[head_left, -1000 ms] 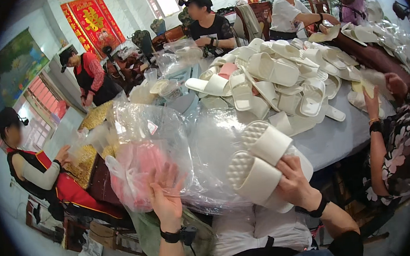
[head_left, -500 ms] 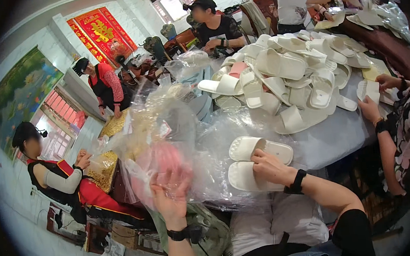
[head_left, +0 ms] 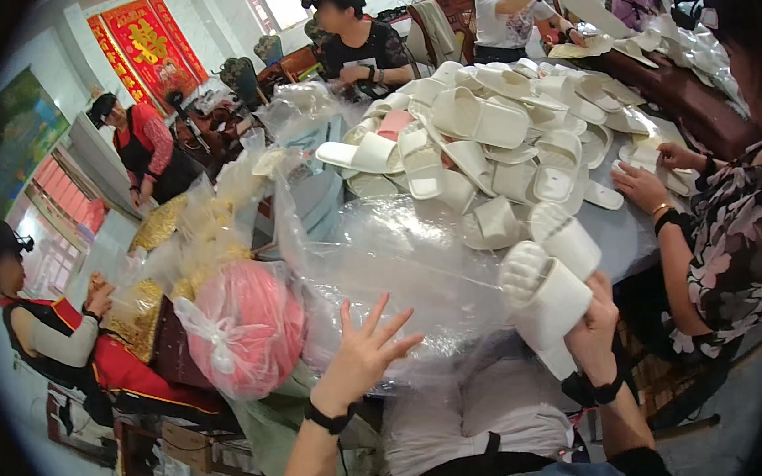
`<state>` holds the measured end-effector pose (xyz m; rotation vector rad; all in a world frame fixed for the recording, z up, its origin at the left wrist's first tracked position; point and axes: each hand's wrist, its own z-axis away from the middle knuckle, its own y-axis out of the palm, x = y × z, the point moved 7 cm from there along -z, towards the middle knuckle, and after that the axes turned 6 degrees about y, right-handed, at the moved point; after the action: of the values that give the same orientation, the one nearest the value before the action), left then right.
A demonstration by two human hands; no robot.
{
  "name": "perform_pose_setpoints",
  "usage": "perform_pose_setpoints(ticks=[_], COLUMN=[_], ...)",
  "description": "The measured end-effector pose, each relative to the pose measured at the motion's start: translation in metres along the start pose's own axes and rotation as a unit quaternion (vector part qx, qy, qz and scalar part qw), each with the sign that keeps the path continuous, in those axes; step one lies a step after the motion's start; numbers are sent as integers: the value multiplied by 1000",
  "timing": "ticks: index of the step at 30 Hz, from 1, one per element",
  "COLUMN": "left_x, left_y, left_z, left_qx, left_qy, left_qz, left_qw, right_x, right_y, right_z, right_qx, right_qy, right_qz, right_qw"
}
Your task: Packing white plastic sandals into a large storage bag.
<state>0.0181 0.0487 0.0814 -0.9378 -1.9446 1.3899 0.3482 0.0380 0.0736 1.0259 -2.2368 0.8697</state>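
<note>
My right hand (head_left: 593, 320) grips a pair of white slippers (head_left: 550, 302) by their near side, lifted and tilted at the table's front edge. My left hand (head_left: 367, 357) holds nothing; its fingers are spread above the clear plastic sheeting (head_left: 385, 279) on the table. Just left of it sits a knotted clear bag with pink-red contents (head_left: 248, 329). Beyond my hands lies a large heap of white slippers (head_left: 490, 126), with a pink one (head_left: 395, 125) among them.
At the right, a co-worker's hands (head_left: 650, 177) touch white slippers on the table. Bags with yellowish contents (head_left: 205, 218) and gold-coloured trays (head_left: 138, 307) lie at the left, near a seated person (head_left: 50, 329). Several other people work around the far side.
My right hand has raised the pair of slippers off the sheeting and moved right, tilting them. My left hand has come away from the pink-red bag and spread its fingers. The view has shifted.
</note>
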Motion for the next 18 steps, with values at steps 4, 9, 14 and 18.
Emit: perform_pose_setpoints(ticks=[4, 9, 14, 18], left_x=[31, 43, 30, 11], left_y=[68, 71, 64, 85], left_z=[-2, -7, -10, -7], left_qx=[99, 168, 164, 162], left_qy=[-56, -105, -74, -2], left_qz=[67, 138, 238, 295], left_qw=[991, 970, 955, 942], right_x=[-14, -27, -9, 17], right_y=[-51, -67, -52, -9], right_z=[25, 41, 32, 13], right_qx=[-36, -50, -48, 41], right_qy=[42, 55, 32, -86], right_qz=[59, 91, 79, 81], right_qw=[997, 993, 995, 992])
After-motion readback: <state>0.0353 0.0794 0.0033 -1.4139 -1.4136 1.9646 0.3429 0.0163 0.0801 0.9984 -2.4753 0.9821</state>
